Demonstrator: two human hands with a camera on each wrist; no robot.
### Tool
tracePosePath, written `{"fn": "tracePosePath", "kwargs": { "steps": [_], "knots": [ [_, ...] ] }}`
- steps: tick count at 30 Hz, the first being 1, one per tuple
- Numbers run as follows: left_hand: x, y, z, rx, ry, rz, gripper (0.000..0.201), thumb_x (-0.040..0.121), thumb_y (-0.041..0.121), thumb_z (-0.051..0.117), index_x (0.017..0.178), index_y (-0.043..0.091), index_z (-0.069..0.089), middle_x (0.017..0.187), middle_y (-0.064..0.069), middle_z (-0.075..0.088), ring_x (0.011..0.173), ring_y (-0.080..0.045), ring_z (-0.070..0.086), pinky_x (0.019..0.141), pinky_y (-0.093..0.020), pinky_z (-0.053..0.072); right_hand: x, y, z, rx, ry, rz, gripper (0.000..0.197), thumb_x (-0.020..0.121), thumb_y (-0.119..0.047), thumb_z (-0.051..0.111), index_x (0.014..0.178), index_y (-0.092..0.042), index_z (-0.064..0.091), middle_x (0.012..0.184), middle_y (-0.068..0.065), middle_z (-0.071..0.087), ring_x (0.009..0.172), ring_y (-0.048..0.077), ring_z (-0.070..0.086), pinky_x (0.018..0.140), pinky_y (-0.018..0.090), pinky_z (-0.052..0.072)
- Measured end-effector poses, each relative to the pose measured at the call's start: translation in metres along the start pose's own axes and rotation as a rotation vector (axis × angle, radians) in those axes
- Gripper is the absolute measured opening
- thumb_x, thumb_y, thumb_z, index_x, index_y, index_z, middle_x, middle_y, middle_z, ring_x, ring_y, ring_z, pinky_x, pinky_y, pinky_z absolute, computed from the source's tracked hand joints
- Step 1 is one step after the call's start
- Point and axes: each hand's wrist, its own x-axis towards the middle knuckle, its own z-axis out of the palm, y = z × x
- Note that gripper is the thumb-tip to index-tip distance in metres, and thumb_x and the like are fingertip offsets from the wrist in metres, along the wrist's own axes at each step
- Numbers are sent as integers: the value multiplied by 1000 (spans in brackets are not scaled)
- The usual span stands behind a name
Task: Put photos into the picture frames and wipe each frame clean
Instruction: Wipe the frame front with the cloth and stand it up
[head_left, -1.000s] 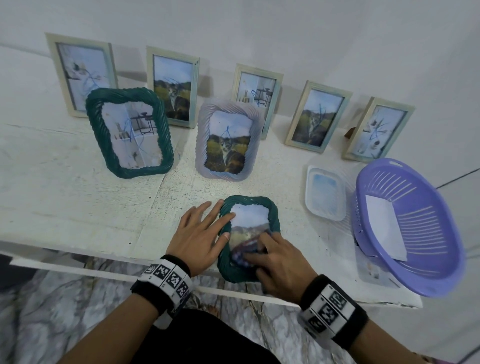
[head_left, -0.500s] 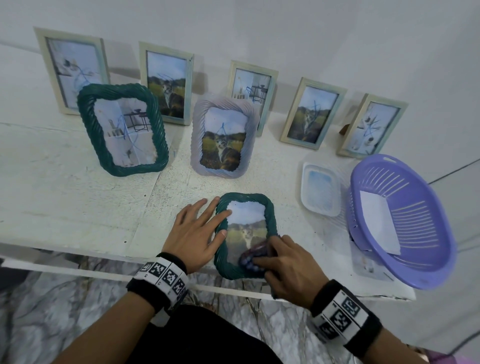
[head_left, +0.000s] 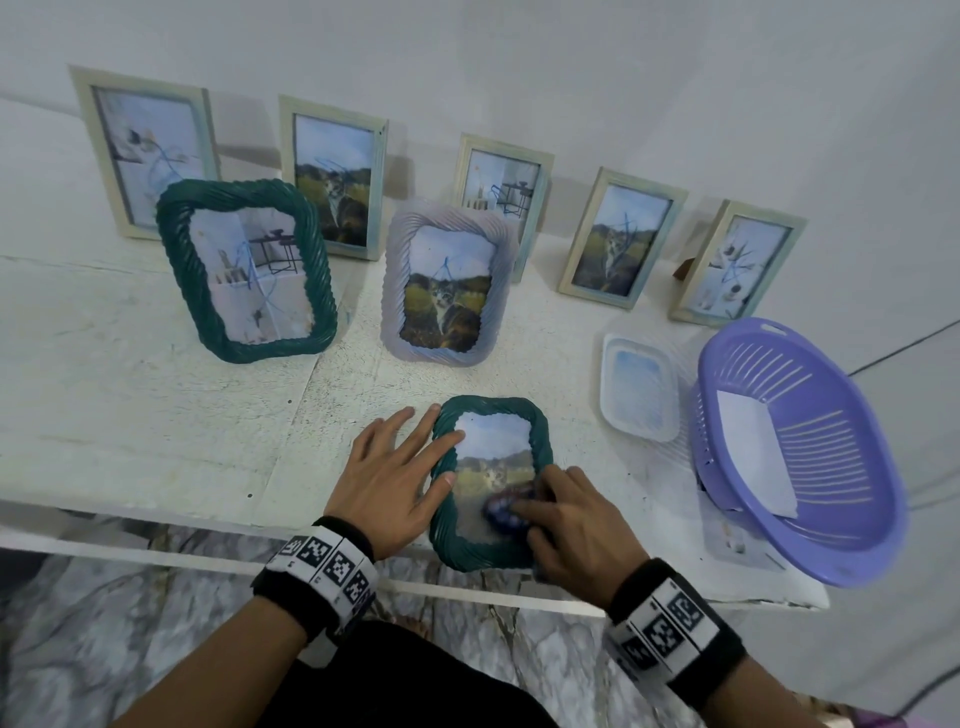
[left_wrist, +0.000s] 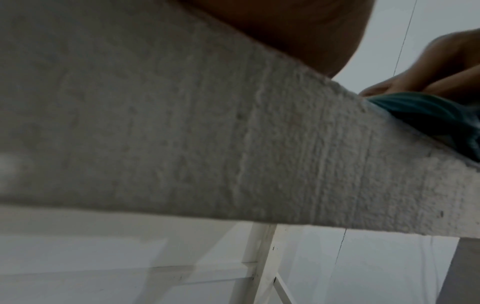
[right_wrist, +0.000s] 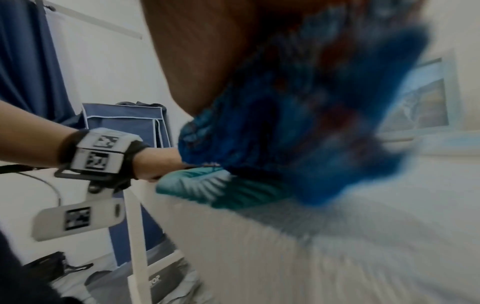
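- Fingers (head_left: 415, 447) of the left hand (head_left: 387, 480) lie straight and spread, pressing the left rim of the small green frame (head_left: 540, 431); the right hand (head_left: 569, 512) curls round a blue cloth (head_left: 501, 506) on the frame's glass.
- White rough table (head_left: 156, 415) against a white wall; the frame lies flat at its near edge.
- Behind stand seven filled frames, from the large green frame (head_left: 176, 249) to the lilac frame (head_left: 395, 291); rightward a clear lid (head_left: 608, 374) and purple basket (head_left: 831, 545).
- Only the right wrist view shows the cloth's fuzzy blue pile (right_wrist: 324, 123) and a blue fabric box (right_wrist: 124, 127).
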Motion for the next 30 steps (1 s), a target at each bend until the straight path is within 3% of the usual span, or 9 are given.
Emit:
{"fn": "tracePosePath", "kwargs": {
  "steps": [5, 10, 13, 16, 19, 21, 24, 26, 30],
  "knots": [
    [0, -1, 0, -7, 4, 3, 51, 98, 55, 22, 146, 41, 32, 159, 7, 23, 143, -23, 23, 113, -43, 15, 51, 4, -3, -77, -31, 102, 34, 87, -16, 46, 114, -9, 63, 111, 14, 52, 94, 32, 46, 78, 40, 46],
    [1, -3, 0, -57, 45, -5, 64, 97, 53, 31, 153, 23, 19, 155, 5, 31, 143, -20, 22, 113, -38, 11, 76, -3, 3, -125, -25, 100, 30, 70, -17, 57, 96, -5, 67, 99, 18, 56, 79, 36, 53, 68, 43, 49],
    [1, -4, 1, -35, 45, 3, 65, 97, 55, 26, 153, 22, 19, 158, 7, 23, 144, -19, 18, 114, -36, 8, 71, -5, 8, -136, -32, 38, 39, 69, -20, 42, 97, -9, 67, 95, 13, 55, 76, 32, 51, 67, 41, 48],
    [2, -5, 2, -30, 43, 11, 65, 97, 56, 22, 153, 22, 18, 159, 7, 22, 144, -19, 18, 114, -36, 8, 76, -4, 3, -101, -41, 19, 38, 70, -19, 55, 105, -9, 68, 99, 14, 55, 80, 32, 50, 70, 43, 48],
    [2, -5, 3, -25, 48, 11, 65, 97, 57, 19, 153, 23, 18, 159, 7, 22, 145, -19, 17, 115, -36, 7, 82, -8, 2, -66, -46, 41, 37, 66, -12, 62, 101, -6, 67, 98, 17, 56, 78, 35, 51, 67, 45, 50],
    [3, -4, 4, -24, 45, 8, 65, 97, 56, 19, 153, 22, 18, 159, 6, 21, 146, -19, 16, 115, -37, 8, 82, -12, 3, -60, -49, 26, 37, 67, -16, 51, 98, -5, 67, 95, 17, 55, 74, 33, 50, 64, 44, 49],
    [2, -5, 6, 11, 26, 7, 63, 99, 53, 17, 153, 20, 18, 159, 5, 21, 145, -22, 20, 115, -40, 10, 81, -15, 5, -35, -74, -27, 50, 73, -26, 28, 97, -8, 68, 96, 15, 55, 77, 32, 49, 69, 42, 45],
    [1, -5, 7, 40, 10, 9, 62, 100, 49, 13, 153, 19, 20, 159, 3, 22, 144, -24, 24, 114, -41, 14, 77, -18, 1, -6, -103, -67, 51, 74, -28, 25, 92, -9, 68, 96, 14, 55, 81, 32, 49, 74, 42, 43],
    [1, -6, 9, 53, 20, 12, 59, 101, 44, 14, 153, 19, 22, 159, 3, 25, 143, -24, 28, 113, -43, 17, 64, -16, -7, -19, -183, -88, 48, 81, -26, 31, 109, -13, 67, 105, 11, 50, 92, 29, 43, 80, 38, 39]
  ]
}}
